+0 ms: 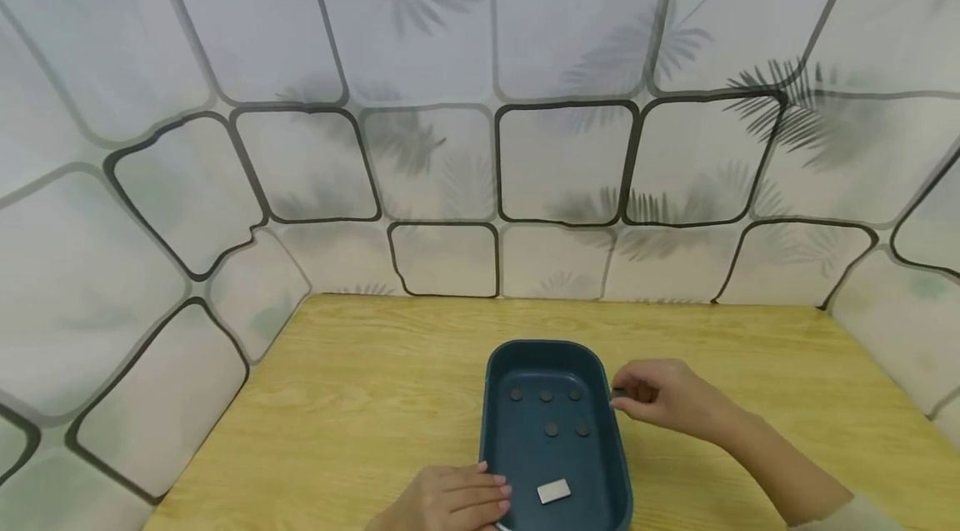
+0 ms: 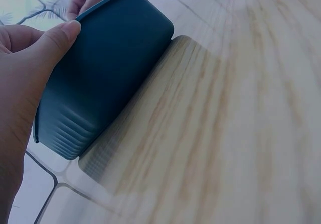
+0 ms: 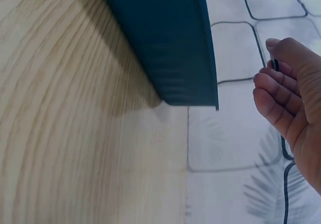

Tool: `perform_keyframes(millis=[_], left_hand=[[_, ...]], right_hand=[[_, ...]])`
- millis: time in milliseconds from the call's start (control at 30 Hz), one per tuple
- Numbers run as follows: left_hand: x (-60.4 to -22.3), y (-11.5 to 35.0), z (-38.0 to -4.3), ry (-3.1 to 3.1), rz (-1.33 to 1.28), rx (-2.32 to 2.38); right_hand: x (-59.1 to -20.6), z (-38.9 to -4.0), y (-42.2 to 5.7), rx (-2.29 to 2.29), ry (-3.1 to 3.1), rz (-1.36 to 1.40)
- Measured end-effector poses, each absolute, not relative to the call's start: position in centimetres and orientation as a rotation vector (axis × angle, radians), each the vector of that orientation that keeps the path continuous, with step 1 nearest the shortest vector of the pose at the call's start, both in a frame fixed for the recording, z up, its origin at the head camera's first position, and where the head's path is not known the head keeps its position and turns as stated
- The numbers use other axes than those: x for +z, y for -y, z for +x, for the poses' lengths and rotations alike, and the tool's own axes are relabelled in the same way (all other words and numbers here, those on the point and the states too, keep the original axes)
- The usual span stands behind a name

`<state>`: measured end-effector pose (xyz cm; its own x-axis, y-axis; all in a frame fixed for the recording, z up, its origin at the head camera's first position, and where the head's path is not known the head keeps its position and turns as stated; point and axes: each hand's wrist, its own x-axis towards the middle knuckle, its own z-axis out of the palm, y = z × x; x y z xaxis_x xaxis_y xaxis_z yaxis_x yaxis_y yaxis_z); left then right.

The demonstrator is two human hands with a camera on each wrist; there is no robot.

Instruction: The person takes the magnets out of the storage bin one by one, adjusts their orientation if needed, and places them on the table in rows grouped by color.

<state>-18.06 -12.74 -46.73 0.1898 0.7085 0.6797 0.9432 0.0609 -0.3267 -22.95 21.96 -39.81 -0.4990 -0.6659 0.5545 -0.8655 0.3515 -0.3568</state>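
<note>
A deep dark-blue plastic tray [image 1: 525, 464] stands on the table. My left hand [image 1: 459, 499] holds its near left rim, fingers over the edge; the left wrist view has the thumb [image 2: 59, 37] at the rim's outer side. Just outside the right rim, my right hand [image 1: 671, 399] pinches a small dark disc [image 3: 274, 63] between thumb and fingers, apart from the tray wall in the right wrist view. Several similar dark round discs [image 1: 546, 395] lie spaced in two rows on the tray floor. Nearer me in the tray lies a small white rectangular block [image 1: 553, 491].
The tray stands on a pale wood-grain table [image 1: 375, 398]. Behind it and along both sides rises a light wall covering [image 1: 435, 172] with grey outlined shapes and leaf prints.
</note>
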Motion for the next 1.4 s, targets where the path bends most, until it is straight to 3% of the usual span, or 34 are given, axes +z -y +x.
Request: perform_keyframes(millis=[533, 1400], left_hand=[[-46.2, 12.7, -17.9, 1.570, -1.690, -0.407], [-46.2, 12.7, -17.6, 1.580, -1.674, -0.419]], right_hand=[[-43.1, -22.7, -26.7, 1.069, 2.445, 0.958], [-47.8, -25.8, -28.3, 0.838, 2.740, 0.525]])
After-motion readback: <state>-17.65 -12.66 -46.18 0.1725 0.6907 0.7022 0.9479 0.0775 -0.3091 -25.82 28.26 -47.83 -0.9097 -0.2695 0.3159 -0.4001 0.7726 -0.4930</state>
